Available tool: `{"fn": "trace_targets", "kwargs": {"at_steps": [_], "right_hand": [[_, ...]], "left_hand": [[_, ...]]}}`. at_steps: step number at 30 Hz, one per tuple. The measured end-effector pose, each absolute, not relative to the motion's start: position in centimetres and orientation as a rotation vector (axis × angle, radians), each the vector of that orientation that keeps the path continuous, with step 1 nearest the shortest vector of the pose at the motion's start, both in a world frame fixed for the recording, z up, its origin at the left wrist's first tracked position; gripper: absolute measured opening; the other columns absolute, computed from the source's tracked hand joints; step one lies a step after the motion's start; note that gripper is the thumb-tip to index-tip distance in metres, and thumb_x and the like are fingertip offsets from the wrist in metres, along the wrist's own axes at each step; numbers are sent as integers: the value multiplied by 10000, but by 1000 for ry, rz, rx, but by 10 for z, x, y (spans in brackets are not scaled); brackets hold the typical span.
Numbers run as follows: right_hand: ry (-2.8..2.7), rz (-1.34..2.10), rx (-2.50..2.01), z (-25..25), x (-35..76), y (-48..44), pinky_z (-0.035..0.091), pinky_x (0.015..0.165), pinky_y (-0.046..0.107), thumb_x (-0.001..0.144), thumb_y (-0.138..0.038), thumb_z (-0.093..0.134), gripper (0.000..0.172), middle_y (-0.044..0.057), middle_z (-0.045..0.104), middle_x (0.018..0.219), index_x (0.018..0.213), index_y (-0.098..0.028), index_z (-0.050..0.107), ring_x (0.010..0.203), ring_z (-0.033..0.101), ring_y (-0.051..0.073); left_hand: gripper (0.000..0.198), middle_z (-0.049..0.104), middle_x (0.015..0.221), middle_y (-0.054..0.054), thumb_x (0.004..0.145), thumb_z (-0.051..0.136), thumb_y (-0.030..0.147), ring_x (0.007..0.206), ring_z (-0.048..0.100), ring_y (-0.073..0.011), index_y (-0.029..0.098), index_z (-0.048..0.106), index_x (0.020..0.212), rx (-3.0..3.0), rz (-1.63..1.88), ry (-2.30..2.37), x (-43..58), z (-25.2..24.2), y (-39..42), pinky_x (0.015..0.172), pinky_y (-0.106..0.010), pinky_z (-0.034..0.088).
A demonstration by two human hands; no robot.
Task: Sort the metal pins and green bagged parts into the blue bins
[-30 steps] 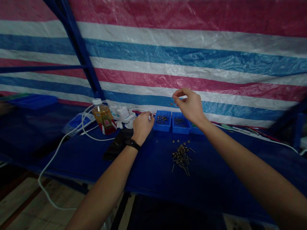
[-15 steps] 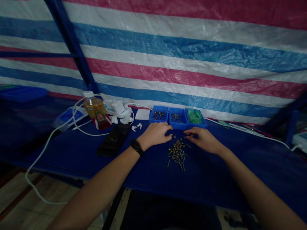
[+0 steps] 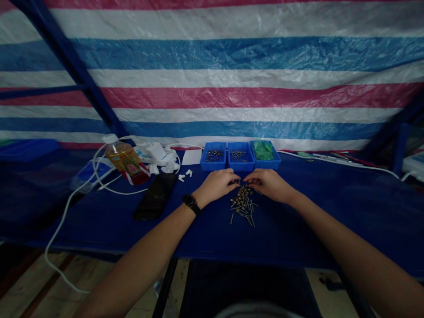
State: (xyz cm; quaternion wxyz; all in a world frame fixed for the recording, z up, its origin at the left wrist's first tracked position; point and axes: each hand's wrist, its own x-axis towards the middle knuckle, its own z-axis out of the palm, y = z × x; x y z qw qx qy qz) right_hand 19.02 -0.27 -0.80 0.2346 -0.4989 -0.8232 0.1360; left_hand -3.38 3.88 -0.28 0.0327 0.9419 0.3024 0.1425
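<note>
A loose pile of metal fasteners [image 3: 243, 202] lies on the blue tabletop, small round-headed pieces at the back and long thin screws or nails towards me. My left hand [image 3: 219, 184], a black watch on its wrist, is at the pile's back left edge. Its thumb and index finger close on a small metal fastener [image 3: 239, 181]. Opposite it, my right hand [image 3: 269, 183] rests at the back right of the pile, fingertips drawn together. Whatever lies between them is too small to make out. The two hands' fingertips are close but apart.
Behind the hands stand a blue bin of small round fasteners [image 3: 213, 164], a blue bin of long screws [image 3: 241, 166] and one with a green bag [image 3: 264, 151]. To the left are white earbuds [image 3: 182, 177], a black pouch [image 3: 155, 198], a drink bottle [image 3: 127, 161] and a looping white cable [image 3: 68, 201].
My right hand has moved left to the pile's back edge, and its fingers have drawn together. My left fingertips have closed on a small fastener. The camera view has shifted slightly.
</note>
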Motion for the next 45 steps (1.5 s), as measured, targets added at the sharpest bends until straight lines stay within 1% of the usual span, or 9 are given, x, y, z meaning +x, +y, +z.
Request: {"fn": "trace_targets", "kwargs": {"at_steps": [6, 10, 15, 23, 27, 31, 33, 39, 45], "right_hand": [[-2293, 356, -1291, -11, 189, -3, 536, 690, 287, 853, -140, 680, 158, 30, 731, 863, 933, -229, 783, 758, 691, 170], [-1989, 355, -1308, 2, 187, -5, 571, 702, 317, 834, -211, 712, 91, 42, 744, 844, 890, -216, 783, 741, 703, 181], [-1654, 302, -1119, 57, 169, 13, 583, 775, 349, 827, -342, 734, 177, 64, 755, 937, 932, -209, 784, 828, 700, 192], [-1637, 245, -1091, 117, 120, 89, 544, 687, 323, 769, -270, 776, 280, 41, 724, 750, 1016, -149, 729, 711, 686, 190], [-1699, 137, -1072, 133, 108, 103, 535, 790, 347, 839, -315, 725, 216, 78, 739, 865, 951, -130, 716, 796, 683, 198], [-1894, 168, -1136, 149, 109, 110, 513, 902, 419, 869, -374, 706, 271, 99, 740, 924, 977, -127, 725, 870, 673, 223], [-1929, 130, -1130, 154, 115, 106, 505, 921, 443, 869, -360, 702, 264, 95, 735, 938, 988, -126, 729, 904, 668, 238], [-1940, 103, -1166, 135, 146, 56, 536, 833, 402, 885, -310, 652, 231, 93, 741, 1010, 1028, -147, 733, 848, 681, 221], [-1667, 228, -1365, 55, 223, 16, 546, 747, 369, 863, -441, 641, 318, 93, 759, 950, 1012, -180, 743, 781, 693, 221]], "left_hand": [[152, 694, 964, -24, 962, 617, 273, 869, 665, -177, 223, 745, 1026, 2872, 453, 904, -30, -6, 41, 721, -272, 465], [143, 698, 958, -28, 955, 629, 283, 864, 660, -183, 212, 742, 1006, 2868, 476, 915, -32, -7, 41, 694, -270, 453], [132, 698, 962, -27, 950, 637, 281, 843, 661, -173, 204, 740, 977, 2826, 495, 918, -34, -5, 40, 692, -264, 456], [135, 697, 979, -34, 945, 645, 302, 883, 670, -186, 196, 728, 949, 2778, 479, 977, -37, -2, 40, 718, -266, 473], [114, 693, 976, -32, 928, 666, 276, 874, 667, -183, 204, 718, 1001, 2753, 486, 985, -39, -6, 42, 712, -268, 483], [264, 684, 999, -27, 937, 657, 276, 875, 670, -177, 239, 664, 1198, 2741, 547, 948, -38, -9, 41, 750, -278, 503], [227, 676, 1006, -29, 959, 625, 288, 873, 668, -172, 248, 677, 1176, 2766, 555, 903, -38, -10, 41, 761, -277, 505], [126, 661, 980, -24, 971, 596, 273, 867, 656, -169, 230, 700, 1028, 2823, 564, 860, -36, -11, 40, 736, -264, 492], [93, 667, 1004, -32, 954, 605, 229, 883, 654, -172, 205, 688, 988, 2799, 567, 921, -32, -11, 34, 747, -270, 499]]}}
